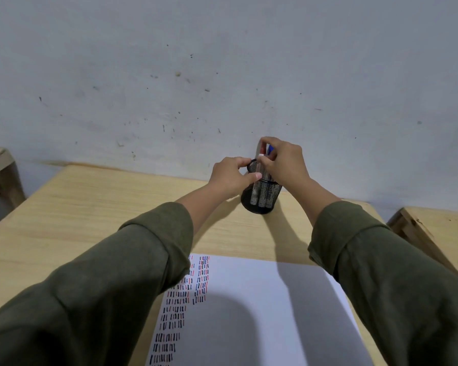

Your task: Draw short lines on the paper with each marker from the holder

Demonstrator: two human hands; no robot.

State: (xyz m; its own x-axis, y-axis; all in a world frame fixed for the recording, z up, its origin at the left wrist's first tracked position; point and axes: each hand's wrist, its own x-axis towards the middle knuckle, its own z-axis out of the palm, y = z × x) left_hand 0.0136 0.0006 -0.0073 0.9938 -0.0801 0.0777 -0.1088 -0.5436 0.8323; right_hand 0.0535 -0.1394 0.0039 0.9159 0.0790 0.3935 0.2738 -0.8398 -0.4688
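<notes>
A black mesh holder stands on the far side of the wooden table, near the wall. Several markers stick up out of it, one with a red cap and one with a blue cap. My left hand grips the holder's rim from the left. My right hand is above the holder, fingers closed around the markers' upper ends. The white paper lies near me, with columns of short black, red and blue lines down its left part, partly hidden by my left sleeve.
The light wooden table ends at a grey scuffed wall. Another wooden piece stands at the left and one more at the right, each apart from the table.
</notes>
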